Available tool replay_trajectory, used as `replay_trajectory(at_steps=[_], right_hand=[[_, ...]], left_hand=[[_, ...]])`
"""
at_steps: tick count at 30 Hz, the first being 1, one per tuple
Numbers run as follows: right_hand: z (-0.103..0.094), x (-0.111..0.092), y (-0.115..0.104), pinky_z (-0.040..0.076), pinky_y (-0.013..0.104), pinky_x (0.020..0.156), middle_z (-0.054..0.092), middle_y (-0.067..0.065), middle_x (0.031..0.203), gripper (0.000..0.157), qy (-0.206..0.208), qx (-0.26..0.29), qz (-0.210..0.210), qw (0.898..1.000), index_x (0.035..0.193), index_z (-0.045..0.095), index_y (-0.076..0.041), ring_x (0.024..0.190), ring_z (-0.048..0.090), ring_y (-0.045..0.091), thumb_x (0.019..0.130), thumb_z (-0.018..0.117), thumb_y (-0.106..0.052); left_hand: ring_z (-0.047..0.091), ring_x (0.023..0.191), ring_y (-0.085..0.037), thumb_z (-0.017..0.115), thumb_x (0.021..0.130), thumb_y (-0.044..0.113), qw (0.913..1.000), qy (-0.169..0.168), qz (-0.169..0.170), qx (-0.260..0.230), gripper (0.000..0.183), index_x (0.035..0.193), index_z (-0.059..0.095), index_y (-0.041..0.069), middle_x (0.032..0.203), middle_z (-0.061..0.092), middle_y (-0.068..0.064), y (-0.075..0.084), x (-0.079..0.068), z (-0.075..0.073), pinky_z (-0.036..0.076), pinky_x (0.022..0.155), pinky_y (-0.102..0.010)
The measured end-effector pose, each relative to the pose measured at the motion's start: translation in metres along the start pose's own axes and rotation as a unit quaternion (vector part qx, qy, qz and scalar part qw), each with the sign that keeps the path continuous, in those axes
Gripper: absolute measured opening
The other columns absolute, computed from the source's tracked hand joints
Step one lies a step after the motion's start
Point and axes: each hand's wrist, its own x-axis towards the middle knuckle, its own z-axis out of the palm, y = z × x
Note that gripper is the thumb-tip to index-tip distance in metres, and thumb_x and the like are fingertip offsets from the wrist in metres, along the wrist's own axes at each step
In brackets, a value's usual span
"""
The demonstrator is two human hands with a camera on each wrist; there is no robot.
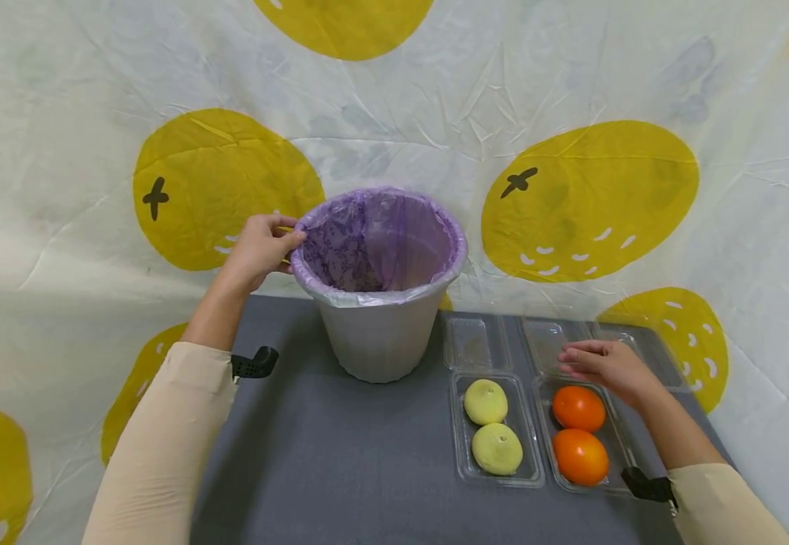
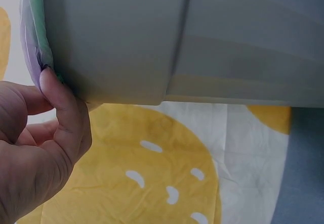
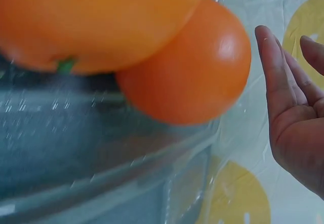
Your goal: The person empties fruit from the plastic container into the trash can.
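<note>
The left hand (image 1: 262, 255) pinched the rim of a tapered greyish-white bin (image 1: 378, 337), lined with a thin purple plastic bag (image 1: 340, 256), on the dark grey table (image 1: 340, 469). The right hand (image 1: 604, 367), fingers extended and holding nothing, hovered near two glossy orange fruits (image 1: 579, 409) in a clear plastic box (image 1: 617, 445); whether it touched the lid (image 1: 548, 339), I couldn't tell.

There stands the pale bin (image 1: 380, 341), upright on the grey table (image 1: 340, 484), mouth wide, its translucent purple bag (image 1: 340, 246) lining the inside and folded over the rim! And to its right, two glossy oranges (image 1: 580, 456), whole, one behind the other in a clear box (image 1: 617, 446)!
</note>
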Motion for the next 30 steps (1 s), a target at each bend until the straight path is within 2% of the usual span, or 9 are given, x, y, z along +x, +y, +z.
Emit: replay_trajectory(at_steps=[7,10,13,16,18,22,27,30], right_hand=[[-0.014,-0.018,0.012,0.063,0.03,0.086,0.075,0.004,0.118,0.059,-0.004,-0.032,-0.008,0.999,0.145,0.041,0.021,0.1,0.075,0.01,0.109,0.054,-0.024],[-0.02,-0.025,0.017,0.063,0.031,0.085,0.076,0.001,0.116,0.055,-0.005,-0.022,-0.008,1.0,0.142,0.046,0.02,0.099,0.076,0.011,0.109,0.055,-0.023],[-0.028,-0.031,0.022,0.063,0.031,0.084,0.076,-0.005,0.113,0.044,-0.011,0.002,-0.004,1.0,0.138,0.057,0.012,0.099,0.076,0.012,0.109,0.055,-0.021],[-0.037,-0.035,0.028,0.063,0.031,0.084,0.077,-0.007,0.111,0.028,-0.016,0.043,0.0,0.999,0.129,0.07,-0.006,0.098,0.076,0.012,0.109,0.054,-0.017],[-0.042,-0.037,0.03,0.063,0.031,0.084,0.078,-0.006,0.11,0.025,-0.023,0.073,-0.001,0.997,0.123,0.074,-0.014,0.098,0.077,0.014,0.109,0.053,-0.014],[-0.048,-0.039,0.034,0.062,0.031,0.085,0.078,-0.005,0.112,0.028,-0.04,0.106,-0.003,0.994,0.12,0.075,-0.019,0.1,0.077,0.015,0.109,0.051,-0.01],[-0.054,-0.043,0.038,0.063,0.031,0.084,0.077,-0.009,0.111,0.027,-0.032,0.089,0.01,0.995,0.119,0.075,-0.023,0.098,0.076,0.014,0.11,0.051,-0.014],[-0.057,-0.046,0.04,0.063,0.03,0.083,0.077,-0.011,0.109,0.026,-0.021,0.057,0.018,0.998,0.119,0.074,-0.023,0.096,0.076,0.012,0.11,0.051,-0.015]], left_hand=[[0.067,0.075,-0.009,0.056,0.107,0.019,1.0,-0.003,0.001,-0.006,0.049,0.15,0.048,-0.003,0.126,0.056,-0.023,0.001,0.0,0.001,0.061,0.064,-0.022],[0.067,0.075,-0.009,0.056,0.108,0.019,0.9999,-0.003,-0.002,-0.011,0.049,0.151,0.047,-0.003,0.124,0.056,-0.022,0.002,0.0,0.001,0.061,0.064,-0.022],[0.066,0.076,-0.009,0.056,0.108,0.018,0.9998,-0.002,-0.005,-0.017,0.049,0.151,0.047,-0.002,0.123,0.055,-0.02,0.002,0.0,0.0,0.061,0.064,-0.022],[0.066,0.075,-0.01,0.056,0.108,0.019,0.9997,-0.001,-0.008,-0.024,0.049,0.151,0.047,-0.002,0.122,0.055,-0.018,0.002,0.0,0.0,0.06,0.064,-0.022],[0.066,0.075,-0.009,0.056,0.108,0.019,0.9995,0.001,-0.012,-0.03,0.049,0.152,0.046,-0.001,0.122,0.054,-0.017,0.002,-0.001,0.0,0.06,0.064,-0.022],[0.066,0.076,-0.009,0.056,0.108,0.02,0.9992,0.005,-0.017,-0.037,0.05,0.153,0.046,0.0,0.123,0.054,-0.017,0.002,-0.001,0.0,0.06,0.064,-0.022],[0.065,0.078,-0.01,0.057,0.107,0.022,0.9988,0.004,-0.026,-0.042,0.051,0.153,0.046,0.002,0.124,0.053,-0.015,0.003,-0.001,0.002,0.06,0.065,-0.022],[0.065,0.079,-0.011,0.057,0.107,0.022,0.9982,0.004,-0.035,-0.049,0.051,0.153,0.045,0.003,0.123,0.053,-0.015,0.003,0.0,0.002,0.06,0.064,-0.022]])
